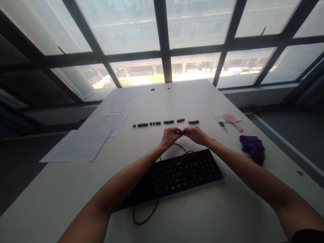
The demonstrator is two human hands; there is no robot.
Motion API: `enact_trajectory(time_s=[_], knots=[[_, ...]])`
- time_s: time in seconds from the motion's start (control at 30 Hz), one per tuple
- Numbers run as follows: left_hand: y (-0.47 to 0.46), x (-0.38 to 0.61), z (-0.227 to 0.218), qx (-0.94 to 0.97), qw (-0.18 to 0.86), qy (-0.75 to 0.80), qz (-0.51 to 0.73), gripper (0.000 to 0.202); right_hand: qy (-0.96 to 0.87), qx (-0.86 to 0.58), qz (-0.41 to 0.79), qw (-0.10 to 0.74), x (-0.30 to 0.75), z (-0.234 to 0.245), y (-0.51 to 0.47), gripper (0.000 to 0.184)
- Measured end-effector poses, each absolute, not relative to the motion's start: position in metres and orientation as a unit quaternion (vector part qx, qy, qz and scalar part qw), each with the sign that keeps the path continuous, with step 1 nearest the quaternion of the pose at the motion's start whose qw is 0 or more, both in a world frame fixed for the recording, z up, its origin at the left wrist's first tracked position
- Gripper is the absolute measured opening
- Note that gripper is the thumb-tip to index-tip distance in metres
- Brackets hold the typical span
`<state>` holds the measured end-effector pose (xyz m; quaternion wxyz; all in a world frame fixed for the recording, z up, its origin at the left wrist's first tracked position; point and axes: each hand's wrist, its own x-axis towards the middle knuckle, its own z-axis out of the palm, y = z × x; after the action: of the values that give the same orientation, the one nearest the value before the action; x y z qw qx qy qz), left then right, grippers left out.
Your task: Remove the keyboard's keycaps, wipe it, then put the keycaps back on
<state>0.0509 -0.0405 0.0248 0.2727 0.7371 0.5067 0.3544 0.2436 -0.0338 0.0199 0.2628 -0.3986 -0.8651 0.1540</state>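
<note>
My left hand (pixel 171 136) and my right hand (pixel 196 135) meet above the table, just beyond the keyboard, with fingertips closed. Between them is a small dark piece that looks like a black keycap (pixel 180 132); both hands seem to pinch it, and the fingers partly hide it. A row of loose black keycaps (pixel 168 121) in small groups lies just past my hands. Below my forearms sits a black keyboard (pixel 177 173), slightly turned, its left part covered by my left arm. Its black cable (pixel 145 222) loops out at the near side and behind it.
Sheets of paper (pixel 78 145) lie along the table's left side. On the right are a pink hairbrush (pixel 230 118), a small black tool with metal prongs (pixel 222 125) and a purple cloth (pixel 252 147). Large windows (pixel 197 23) stand beyond the white table (pixel 174 101).
</note>
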Motion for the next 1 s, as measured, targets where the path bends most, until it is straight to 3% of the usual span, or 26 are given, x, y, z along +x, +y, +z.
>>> enact_trajectory(time_s=[0.17, 0.4, 0.63, 1.0], knots=[[-0.102, 0.048, 0.044, 0.751, 0.281, 0.475, 0.363, 0.012, -0.845, -0.370, 0.214, 0.322, 0.253, 0.035, -0.099, 0.014], [-0.158, 0.052, 0.038, 0.770, 0.334, 0.439, 0.321, 0.012, -0.873, -0.356, 0.236, 0.237, 0.261, 0.035, -0.154, 0.021], [-0.156, 0.051, 0.029, 0.772, 0.305, 0.478, 0.286, 0.016, -0.896, -0.340, 0.225, 0.174, 0.258, 0.044, -0.148, 0.021], [-0.164, 0.042, 0.024, 0.809, 0.297, 0.410, 0.298, 0.019, -0.911, -0.307, 0.221, 0.163, 0.255, 0.045, -0.147, 0.023]])
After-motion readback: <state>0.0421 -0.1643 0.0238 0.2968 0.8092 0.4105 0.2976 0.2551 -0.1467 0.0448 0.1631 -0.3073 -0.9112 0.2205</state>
